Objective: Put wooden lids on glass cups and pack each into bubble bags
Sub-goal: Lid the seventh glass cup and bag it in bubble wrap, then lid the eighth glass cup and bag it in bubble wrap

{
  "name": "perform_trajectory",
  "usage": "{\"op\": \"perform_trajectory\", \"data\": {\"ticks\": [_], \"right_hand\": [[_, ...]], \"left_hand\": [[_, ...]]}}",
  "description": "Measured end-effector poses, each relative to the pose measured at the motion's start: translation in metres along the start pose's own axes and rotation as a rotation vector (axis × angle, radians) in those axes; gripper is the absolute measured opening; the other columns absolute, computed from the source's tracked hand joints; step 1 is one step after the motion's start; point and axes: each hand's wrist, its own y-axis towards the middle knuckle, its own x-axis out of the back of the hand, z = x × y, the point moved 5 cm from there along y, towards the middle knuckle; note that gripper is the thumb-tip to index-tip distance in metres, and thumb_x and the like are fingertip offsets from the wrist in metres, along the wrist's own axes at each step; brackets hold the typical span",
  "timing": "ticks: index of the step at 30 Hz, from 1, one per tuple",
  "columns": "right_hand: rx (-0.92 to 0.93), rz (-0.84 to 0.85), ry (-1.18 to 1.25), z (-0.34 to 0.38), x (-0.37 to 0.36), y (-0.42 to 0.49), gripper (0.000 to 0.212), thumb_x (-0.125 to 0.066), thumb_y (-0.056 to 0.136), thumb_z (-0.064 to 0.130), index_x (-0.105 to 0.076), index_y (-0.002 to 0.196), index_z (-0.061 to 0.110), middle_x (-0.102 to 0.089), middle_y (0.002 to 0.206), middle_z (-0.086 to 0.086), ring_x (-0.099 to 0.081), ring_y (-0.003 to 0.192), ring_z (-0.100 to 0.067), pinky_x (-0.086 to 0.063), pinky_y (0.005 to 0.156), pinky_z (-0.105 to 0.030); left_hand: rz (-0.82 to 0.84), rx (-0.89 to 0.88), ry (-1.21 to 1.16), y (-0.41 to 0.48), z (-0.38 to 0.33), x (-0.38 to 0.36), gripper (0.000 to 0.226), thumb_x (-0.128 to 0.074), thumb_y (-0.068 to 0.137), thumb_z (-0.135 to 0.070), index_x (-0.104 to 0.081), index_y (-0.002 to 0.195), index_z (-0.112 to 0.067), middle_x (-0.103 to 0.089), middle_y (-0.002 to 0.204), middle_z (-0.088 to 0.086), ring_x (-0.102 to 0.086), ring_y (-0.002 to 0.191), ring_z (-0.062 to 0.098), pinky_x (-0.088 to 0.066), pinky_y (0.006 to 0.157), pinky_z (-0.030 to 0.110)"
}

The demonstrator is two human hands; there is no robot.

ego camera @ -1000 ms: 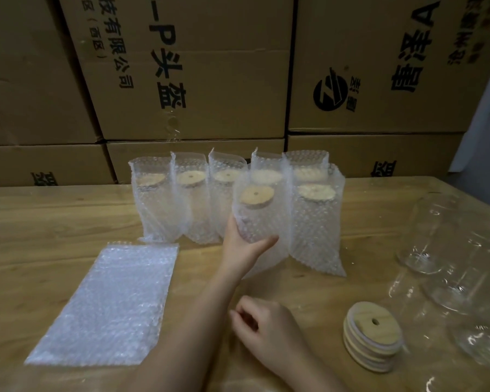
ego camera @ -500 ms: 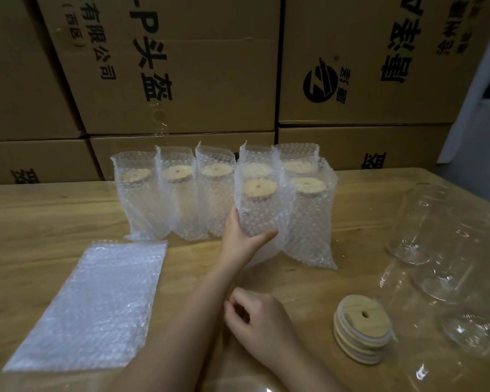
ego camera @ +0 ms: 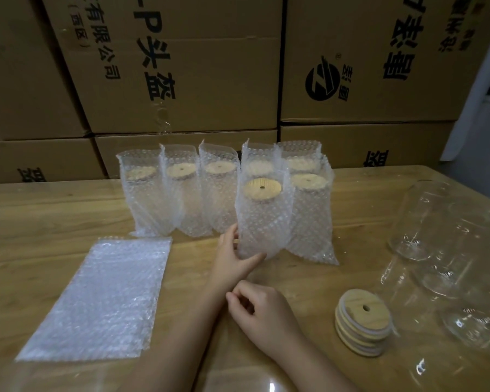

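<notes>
While the left hand [ego camera: 234,257] grips the base of the bubble-bagged cup [ego camera: 262,222], lid on, the cup is upright at the front of the packed cups [ego camera: 181,193] on the table [ego camera: 40,216]. The right hand [ego camera: 263,309] rests curled, nothing visibly held. Step looks like parking a finished pack. Next likely needs: release, then a bare glass cup [ego camera: 419,222], a lid from the lid stack [ego camera: 362,321], and a flat bubble bag [ego camera: 102,295].

Since the earlier frames, the bagged cup [ego camera: 262,219] held by the left hand [ego camera: 232,258] has come from a tilt to nearly upright, against the neighbouring bagged cup [ego camera: 310,216]. Its wooden lid [ego camera: 262,188] now sits more level. The thumb now lies at the bag's bottom edge.
</notes>
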Motion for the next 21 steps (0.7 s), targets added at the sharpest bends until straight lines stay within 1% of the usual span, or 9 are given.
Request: {"op": "perform_trajectory", "data": {"ticks": [2,3,6,9,15,18,21], "right_hand": [[-0.006,0.003,0.0,-0.001,-0.001,0.0,0.026,-0.052,0.089,0.036,-0.051,0.069,0.02,-0.046,0.061,0.012,-0.05,0.058,-0.015,-0.041,0.058,-0.039],[-0.007,0.001,-0.001,-0.002,-0.001,0.0,0.026,-0.052,0.089,0.036,-0.05,0.069,0.02,-0.047,0.061,0.011,-0.05,0.058,-0.015,-0.041,0.058,-0.039],[-0.005,-0.002,-0.002,-0.002,0.0,0.0,0.028,-0.05,0.089,0.038,-0.051,0.069,0.018,-0.053,0.062,0.005,-0.051,0.059,-0.016,-0.042,0.058,-0.04],[-0.002,-0.006,-0.001,-0.002,0.0,0.0,0.029,-0.049,0.089,0.039,-0.052,0.07,0.018,-0.056,0.063,0.002,-0.052,0.06,-0.018,-0.042,0.058,-0.04],[-0.014,-0.002,0.008,-0.003,-0.001,0.0,0.026,-0.052,0.09,0.034,-0.046,0.067,0.023,-0.053,0.062,0.004,-0.051,0.06,-0.02,-0.041,0.058,-0.041],[-0.025,-0.001,0.008,-0.005,-0.001,0.0,0.026,-0.051,0.089,0.036,-0.047,0.068,0.023,-0.054,0.062,0.003,-0.051,0.06,-0.02,-0.041,0.058,-0.041],[-0.052,0.045,0.0,-0.009,-0.005,0.002,0.025,-0.053,0.09,0.036,-0.05,0.07,0.022,-0.052,0.061,0.005,-0.052,0.062,-0.019,-0.041,0.06,-0.039]], "left_hand": [[-0.006,-0.038,0.024,0.002,-0.001,-0.002,0.066,-0.076,0.078,-0.033,-0.044,0.136,-0.028,-0.052,0.13,-0.008,-0.051,0.119,0.009,-0.045,0.101,0.041],[0.003,-0.048,0.028,0.004,-0.002,-0.003,0.065,-0.074,0.081,-0.034,-0.043,0.137,-0.027,-0.053,0.132,-0.008,-0.05,0.121,0.009,-0.044,0.103,0.041],[0.043,-0.011,0.026,0.008,-0.002,-0.008,0.075,-0.07,0.082,-0.045,-0.035,0.145,-0.024,-0.047,0.143,-0.006,-0.046,0.13,0.012,-0.04,0.108,0.041],[0.036,0.012,0.029,0.011,-0.001,-0.009,0.082,-0.07,0.081,-0.049,-0.031,0.148,-0.022,-0.043,0.148,-0.004,-0.042,0.135,0.014,-0.037,0.11,0.042],[-0.024,0.004,0.115,0.013,-0.001,-0.012,0.081,-0.066,0.08,-0.056,-0.033,0.147,-0.024,-0.042,0.146,-0.002,-0.038,0.134,0.014,-0.036,0.11,0.041],[-0.023,0.017,0.135,0.012,0.001,-0.012,0.083,-0.065,0.08,-0.059,-0.031,0.148,-0.025,-0.04,0.147,-0.002,-0.037,0.134,0.013,-0.035,0.111,0.041],[0.028,0.005,0.065,0.01,0.002,-0.009,0.077,-0.069,0.083,-0.049,-0.033,0.146,-0.024,-0.045,0.144,-0.003,-0.042,0.132,0.015,-0.038,0.109,0.042]]}}
